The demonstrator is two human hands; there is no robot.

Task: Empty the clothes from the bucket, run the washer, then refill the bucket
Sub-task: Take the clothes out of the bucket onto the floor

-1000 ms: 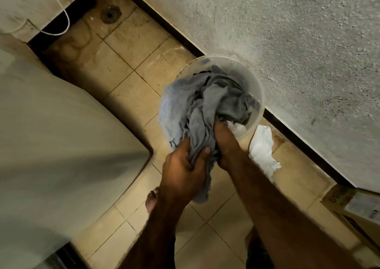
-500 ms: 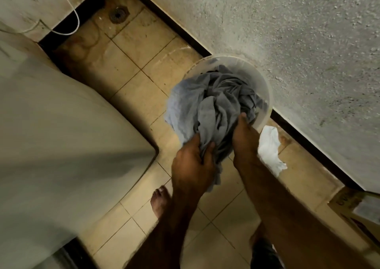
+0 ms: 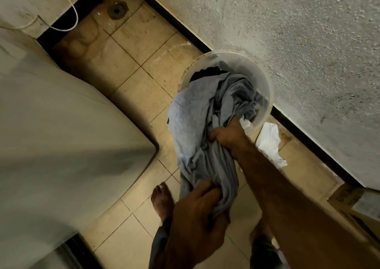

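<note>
A translucent white bucket stands on the tiled floor against the rough wall. A large grey garment hangs out over its near rim, with darker clothes still inside. My left hand is shut on the lower end of the grey garment, close to the camera. Farther up, at the bucket's near rim, my right hand grips the same garment. A white cloth peeks out beside my right hand. The washer fills the left side, lid closed.
A white rag lies on the floor beside the bucket. A cardboard box sits at the right edge. A floor drain and a white cable are at the back. My bare foot stands between washer and bucket.
My left hand has pulled the grey garment toward me and out of the bucket, stretching it. My right hand stays on the garment near the rim. The view has shifted slightly.
</note>
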